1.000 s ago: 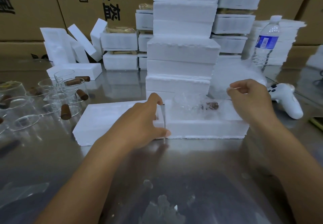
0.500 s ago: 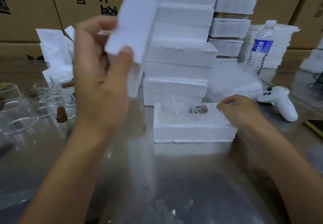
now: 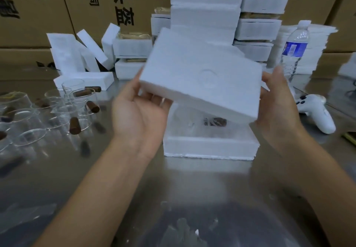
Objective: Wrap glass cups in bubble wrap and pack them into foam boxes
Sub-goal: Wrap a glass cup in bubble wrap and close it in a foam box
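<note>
A white foam lid (image 3: pixel 200 75) hangs tilted above the open foam box (image 3: pixel 210 146) on the metal table. My left hand (image 3: pixel 138 112) holds the lid's left end from below, palm up, fingers under its edge. My right hand (image 3: pixel 277 104) holds the lid's right end. Inside the box lies a glass cup in bubble wrap (image 3: pixel 194 123) with its brown cork handle (image 3: pixel 216 121) showing. Several bare glass cups (image 3: pixel 63 110) with brown handles stand at the left.
A tall stack of foam boxes (image 3: pixel 206 15) rises right behind the open box. More foam pieces (image 3: pixel 84 58) lean at the back left. A water bottle (image 3: pixel 293 50) and a white controller (image 3: pixel 316 112) sit at the right. Cardboard cartons (image 3: pixel 57 6) form the back wall.
My left hand lifted the lid off the table beside the box and swung it right over the box. My right hand left the wrapped cup and took the lid's right end.
</note>
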